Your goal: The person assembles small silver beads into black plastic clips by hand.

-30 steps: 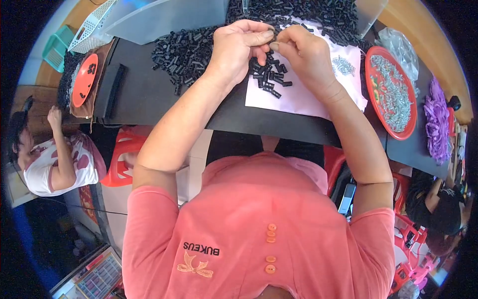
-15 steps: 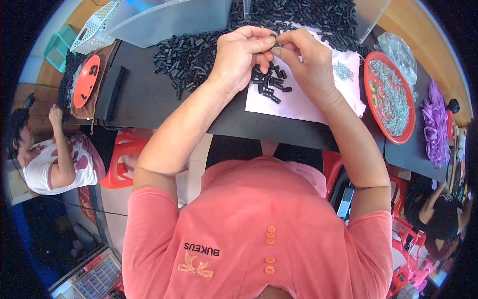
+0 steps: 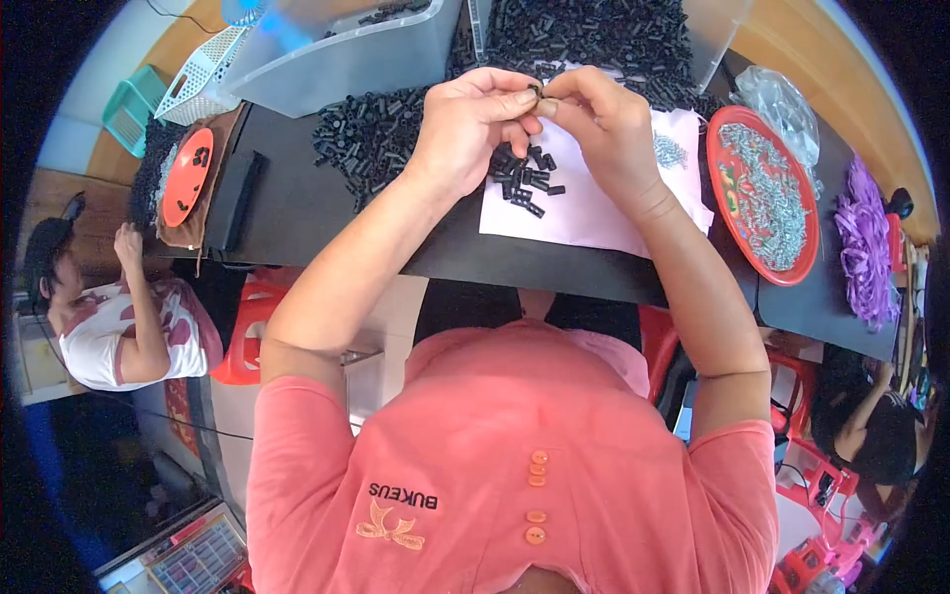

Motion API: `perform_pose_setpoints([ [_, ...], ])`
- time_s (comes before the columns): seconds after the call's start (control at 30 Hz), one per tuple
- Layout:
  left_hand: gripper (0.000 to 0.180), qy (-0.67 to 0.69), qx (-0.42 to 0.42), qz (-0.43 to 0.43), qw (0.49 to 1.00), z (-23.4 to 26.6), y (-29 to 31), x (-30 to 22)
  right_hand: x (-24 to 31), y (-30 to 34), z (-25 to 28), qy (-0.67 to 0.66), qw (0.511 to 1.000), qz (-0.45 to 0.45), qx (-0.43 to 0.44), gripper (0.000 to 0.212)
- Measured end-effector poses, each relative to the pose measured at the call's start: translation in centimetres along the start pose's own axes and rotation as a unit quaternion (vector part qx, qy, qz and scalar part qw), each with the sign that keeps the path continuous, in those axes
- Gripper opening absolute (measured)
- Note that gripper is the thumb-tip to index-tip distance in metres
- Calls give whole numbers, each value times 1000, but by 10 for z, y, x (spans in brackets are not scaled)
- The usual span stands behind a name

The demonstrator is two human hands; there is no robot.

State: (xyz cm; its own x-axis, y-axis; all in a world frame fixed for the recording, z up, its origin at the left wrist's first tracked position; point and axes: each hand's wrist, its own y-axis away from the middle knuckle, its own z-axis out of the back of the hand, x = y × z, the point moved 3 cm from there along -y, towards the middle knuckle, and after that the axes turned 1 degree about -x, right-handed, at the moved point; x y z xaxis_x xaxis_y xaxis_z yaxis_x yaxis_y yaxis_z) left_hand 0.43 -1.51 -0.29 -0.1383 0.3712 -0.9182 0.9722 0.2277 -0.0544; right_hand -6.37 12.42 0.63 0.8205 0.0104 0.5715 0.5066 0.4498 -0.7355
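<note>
Over a pale pink sheet [image 3: 594,223], my two hands meet at the fingertips. My left hand [image 3: 465,129] pinches a small black part [image 3: 535,89] between thumb and fingers. Thumb and forefinger of my right hand [image 3: 609,124] are pressed together at the same part; whether they grip something of their own is too small to tell. Below the fingers, a small group of short black tubular pieces [image 3: 524,183] lies on the sheet. To the right of my right wrist sits a little pile of small silvery metal parts [image 3: 669,151], also on the sheet.
Loose black pieces [image 3: 366,139] heap beside a translucent bin [image 3: 336,74]; more fill another container [image 3: 594,35] behind. On the right are a red tray [image 3: 714,178] of metal parts, a plastic bag [image 3: 782,104] and purple bands [image 3: 863,247]. A co-worker [image 3: 139,332] sits at left.
The view has shifted a little, so the table sits slightly lower and more of the bin shows. My hands stay together at the small black part.
</note>
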Motion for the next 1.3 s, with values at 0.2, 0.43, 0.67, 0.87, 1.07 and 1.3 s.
perform_pose_setpoints([
  [0.2, 15, 33, 2, 18, 999, -16, -7, -7, -2, -1, 10, -169, 978, -122, -8, 10],
  [0.43, 17, 80, -6, 13, 997, -23, -19, 7, -5, -6, 22, -82, 992, -88, -33, 7],
  [0.67, 19, 109, 3, 27, 994, -9, -24, 21, -9, -7, 15, 65, 997, 47, -1, 8],
  [0.87, 19, 117, 9, 39, 992, -5, -22, 21, -6, -9, 14, 111, 990, 83, 18, 10],
  [1.07, 18, 86, -7, 36, 996, -5, -20, 22, -9, -6, 10, 151, 985, 67, 48, 7],
  [1.3, 18, 50, -20, 27, 998, -9, -17, 20, -6, -6, 12, 145, 986, 62, 58, 10],
])
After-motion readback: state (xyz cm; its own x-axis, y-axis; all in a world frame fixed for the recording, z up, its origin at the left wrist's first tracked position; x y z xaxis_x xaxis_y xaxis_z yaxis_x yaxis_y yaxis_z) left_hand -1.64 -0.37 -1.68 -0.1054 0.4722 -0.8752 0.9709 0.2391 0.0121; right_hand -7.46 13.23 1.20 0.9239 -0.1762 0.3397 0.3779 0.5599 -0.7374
